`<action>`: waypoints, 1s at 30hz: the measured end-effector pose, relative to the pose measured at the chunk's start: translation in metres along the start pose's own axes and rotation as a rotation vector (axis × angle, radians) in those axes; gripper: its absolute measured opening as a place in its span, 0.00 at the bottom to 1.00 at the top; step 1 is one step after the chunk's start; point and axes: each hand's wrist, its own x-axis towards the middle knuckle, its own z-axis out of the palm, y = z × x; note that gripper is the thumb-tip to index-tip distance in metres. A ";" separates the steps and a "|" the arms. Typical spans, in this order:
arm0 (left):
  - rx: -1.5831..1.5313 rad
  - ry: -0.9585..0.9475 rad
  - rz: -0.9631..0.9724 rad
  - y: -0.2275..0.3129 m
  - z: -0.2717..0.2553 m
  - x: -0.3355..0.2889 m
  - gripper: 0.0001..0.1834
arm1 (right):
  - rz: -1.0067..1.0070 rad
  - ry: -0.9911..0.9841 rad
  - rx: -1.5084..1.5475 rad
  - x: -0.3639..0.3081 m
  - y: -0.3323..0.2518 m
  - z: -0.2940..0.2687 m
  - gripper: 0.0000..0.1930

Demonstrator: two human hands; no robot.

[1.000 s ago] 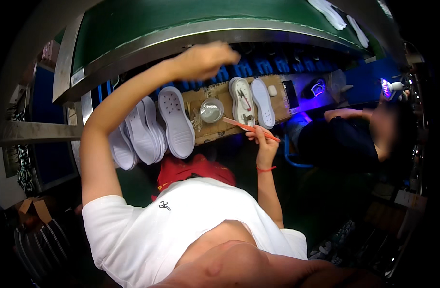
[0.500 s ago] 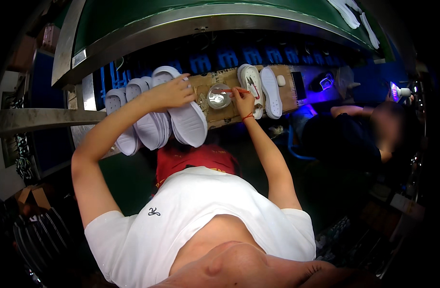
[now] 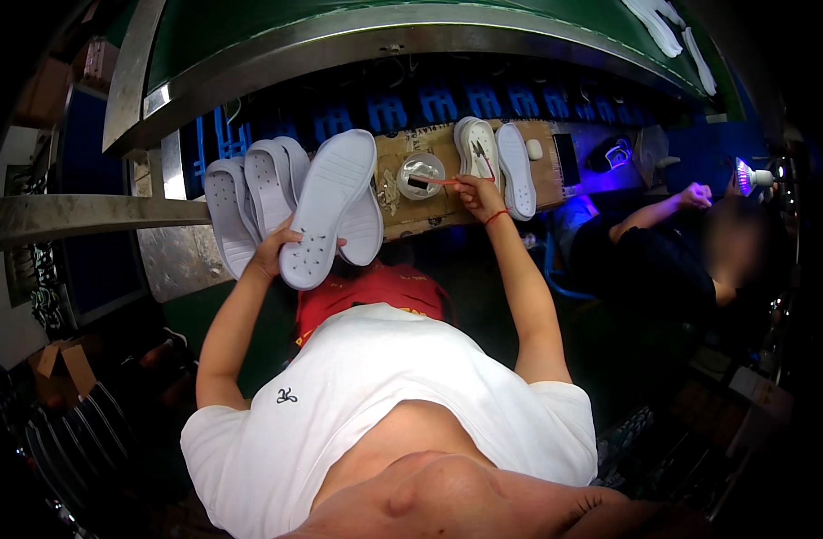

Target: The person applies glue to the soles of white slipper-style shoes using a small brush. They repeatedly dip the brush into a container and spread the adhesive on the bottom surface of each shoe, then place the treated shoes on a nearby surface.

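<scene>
Stacked soles (image 3: 269,184): white, left of my grip; a bump could topple them.
Left hand (image 3: 274,251): gripping one white sole by its dotted end; a loose pinch could drop it.
Held sole (image 3: 344,184): slanted over another sole (image 3: 366,235); dipping might scuff both.
Bowl (image 3: 422,163): on the cardboard (image 3: 413,217); a knock could spill it.
Right hand (image 3: 479,196): fingers closed on the red brush (image 3: 442,181), over the bowl; careless dragging could drip.

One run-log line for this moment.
left hand: holds white sole | right hand: holds red-handled tool, tip at clear bowl | nearby: other white soles
</scene>
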 end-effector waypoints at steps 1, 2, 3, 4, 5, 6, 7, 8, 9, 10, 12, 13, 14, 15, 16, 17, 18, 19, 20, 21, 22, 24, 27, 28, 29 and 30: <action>-0.082 0.007 -0.030 -0.008 -0.001 0.002 0.40 | -0.011 -0.046 0.046 -0.012 -0.008 0.012 0.07; -0.165 0.014 -0.058 -0.015 -0.004 0.004 0.41 | -0.022 -0.094 0.091 -0.027 -0.018 0.029 0.08; -0.249 0.018 -0.088 -0.023 -0.009 0.007 0.42 | -0.033 -0.139 0.136 -0.039 -0.029 0.044 0.08; -0.237 0.023 -0.125 -0.028 -0.016 0.009 0.43 | -0.125 -0.178 0.069 -0.048 -0.039 0.058 0.08; -0.242 -0.006 -0.162 -0.028 -0.014 0.011 0.43 | -0.215 -0.214 0.002 -0.055 -0.047 0.072 0.08; -0.244 -0.032 -0.196 -0.026 -0.011 0.012 0.43 | -0.305 -0.254 -0.065 -0.062 -0.054 0.085 0.09; -0.245 -0.053 -0.226 -0.024 -0.006 0.012 0.44 | -0.455 -0.204 -0.214 -0.069 -0.062 0.099 0.09; -0.199 -0.073 -0.207 -0.020 0.001 0.011 0.44 | -0.603 -0.153 -0.363 -0.075 -0.071 0.112 0.10; -0.150 -0.095 -0.190 -0.015 0.009 0.010 0.44 | -0.751 -0.095 -0.512 -0.080 -0.077 0.122 0.10; -0.102 -0.118 -0.172 -0.012 0.014 0.010 0.44 | -0.818 -0.115 -0.602 -0.083 -0.084 0.130 0.10; -0.142 -0.146 -0.201 -0.008 0.013 0.013 0.45 | -0.947 -0.156 -0.785 -0.084 -0.095 0.144 0.11; -0.165 -0.161 -0.219 -0.008 0.014 0.015 0.45 | -1.020 -0.257 -0.890 -0.087 -0.101 0.153 0.10; -0.185 -0.142 -0.233 -0.008 0.015 0.018 0.45 | -1.091 -0.359 -0.995 -0.089 -0.107 0.163 0.10; -0.206 -0.121 -0.246 -0.006 0.018 0.021 0.46 | -1.159 -0.466 -1.099 -0.090 -0.110 0.173 0.09; -0.227 -0.100 -0.260 -0.006 0.022 0.024 0.46 | -1.136 -0.578 -1.120 -0.090 -0.110 0.182 0.08; -0.259 -0.131 -0.254 -0.006 0.026 0.027 0.46 | -1.139 -0.581 -1.163 -0.092 -0.116 0.183 0.08; -0.291 -0.164 -0.244 -0.006 0.030 0.030 0.46 | -1.142 -0.585 -1.211 -0.093 -0.125 0.184 0.08; -0.322 -0.197 -0.236 -0.006 0.034 0.033 0.46 | -1.146 -0.587 -1.257 -0.090 -0.134 0.181 0.09; -0.293 -0.205 -0.211 -0.006 0.036 0.034 0.46 | -1.229 -0.554 -1.224 -0.077 -0.143 0.166 0.09; -0.266 -0.208 -0.181 -0.007 0.037 0.032 0.46 | -1.180 -0.483 -1.196 -0.073 -0.156 0.153 0.08; -0.238 -0.215 -0.153 -0.008 0.039 0.032 0.46 | -1.170 -0.417 -1.202 -0.075 -0.165 0.138 0.08; -0.149 -0.227 -0.105 -0.008 0.046 0.034 0.46 | -1.191 -0.308 -1.256 -0.081 -0.173 0.120 0.08; -0.067 -0.200 -0.049 -0.011 0.057 0.037 0.46 | -1.320 -0.116 -1.393 -0.096 -0.164 0.107 0.07; -0.046 -0.182 -0.028 -0.012 0.061 0.038 0.46 | -1.387 -0.020 -1.434 -0.100 -0.159 0.103 0.07; -0.040 -0.173 0.004 -0.012 0.064 0.038 0.45 | -1.454 0.079 -1.472 -0.104 -0.153 0.101 0.07; -0.031 -0.166 0.029 -0.012 0.066 0.038 0.44 | -1.430 0.100 -1.396 -0.108 -0.147 0.100 0.08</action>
